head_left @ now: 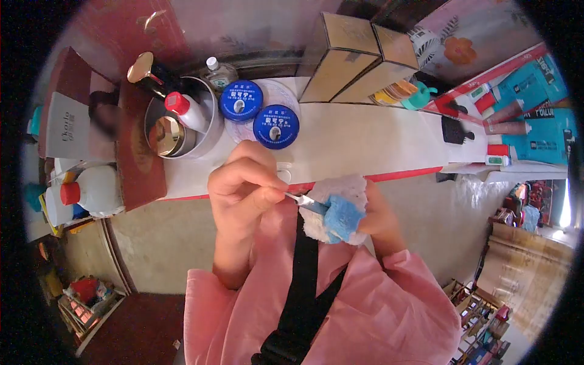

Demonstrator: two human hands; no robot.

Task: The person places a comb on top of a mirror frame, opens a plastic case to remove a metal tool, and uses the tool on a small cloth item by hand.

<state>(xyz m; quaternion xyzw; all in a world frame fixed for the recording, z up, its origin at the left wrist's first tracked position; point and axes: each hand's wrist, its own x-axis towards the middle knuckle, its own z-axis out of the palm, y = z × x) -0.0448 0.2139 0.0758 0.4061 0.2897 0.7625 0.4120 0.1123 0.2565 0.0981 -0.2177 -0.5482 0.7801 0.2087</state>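
Observation:
Between thumb and fingers, my left hand [243, 191] pinches the thin end of a small metal tool [311, 204]. The tool's wider part touches a blue cloth [344, 218]. Under and around the blue cloth lies a white fluffy cloth [353, 185], held from the right side by my right hand [378, 216], whose fingers are partly hidden behind the cloth. Just beyond my left hand, two round blue tins [241, 100] with printed lids stand on a shelf, near a clear ring-shaped item [284, 175] at its edge.
On the white shelf [365, 140] stand a metal pot [213, 131] holding a red-capped bottle, a clear bottle [220, 74] and tall cardboard boxes [347, 48]. A black brush [453, 131] and teal packs [535, 85] are at the right. White jugs [100, 190] stand left.

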